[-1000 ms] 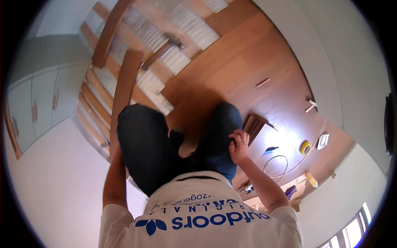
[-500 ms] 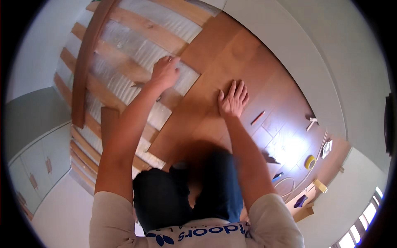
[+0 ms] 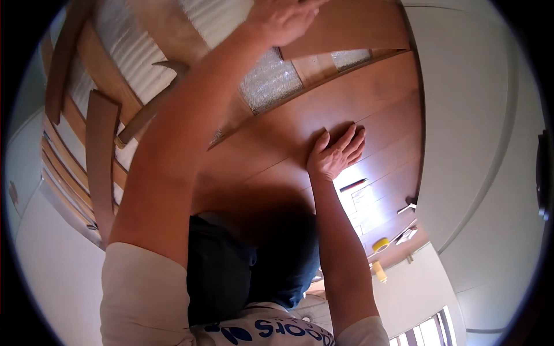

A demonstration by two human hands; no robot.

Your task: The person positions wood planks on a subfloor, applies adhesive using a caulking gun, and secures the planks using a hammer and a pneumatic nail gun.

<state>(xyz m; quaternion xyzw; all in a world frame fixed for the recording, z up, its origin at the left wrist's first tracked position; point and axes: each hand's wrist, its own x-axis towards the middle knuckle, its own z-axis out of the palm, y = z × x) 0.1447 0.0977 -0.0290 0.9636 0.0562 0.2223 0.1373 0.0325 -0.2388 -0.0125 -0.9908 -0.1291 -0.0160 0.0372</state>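
My left hand (image 3: 288, 20) reaches to the top centre, fingers extended over a wood plank (image 3: 358, 26) that lies across the battens; whether it presses on it I cannot tell. My right hand (image 3: 337, 153) rests palm down on the laid plank floor (image 3: 271, 138), fingers slightly spread. Exposed silvery underlay (image 3: 265, 81) shows between wooden battens (image 3: 107, 69). A hammer (image 3: 138, 121) lies partly hidden behind my left forearm. A pencil (image 3: 353, 184) lies just below my right hand on the floor.
Loose long planks (image 3: 101, 161) lie at the left. A pale wall or panel (image 3: 467, 127) bounds the right side. Yellow tape (image 3: 381, 245), a yellow bottle (image 3: 380, 271) and small tools (image 3: 407, 233) sit at lower right. My bent knees are below.
My left hand moved from my left side up and forward to the top centre. My right hand left my knee and now lies on the floor. My body and the view have shifted forward.
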